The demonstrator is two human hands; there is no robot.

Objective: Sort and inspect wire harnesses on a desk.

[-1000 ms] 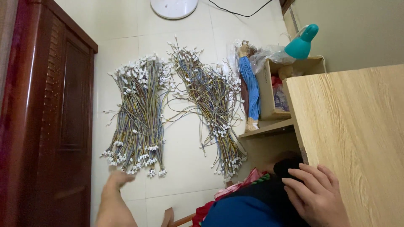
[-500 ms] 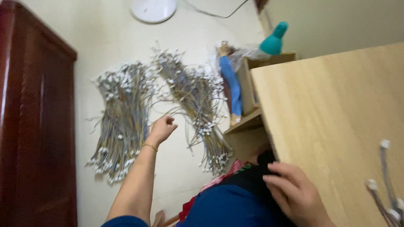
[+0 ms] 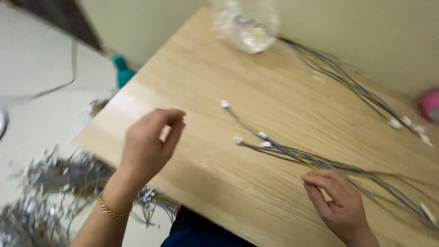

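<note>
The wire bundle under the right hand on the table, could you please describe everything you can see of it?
The wire bundle is a loose sheaf of thin blue, yellow and dark wires lying flat on the light wooden table. Small white connectors tip its fanned left ends; its right part is blurred. The right hand pinches it near the middle. The left hand hovers apart from it.

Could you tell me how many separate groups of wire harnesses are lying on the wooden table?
2: one wire bundle under the right hand, another wire bundle by the wall. More lie blurred on the floor.
</note>
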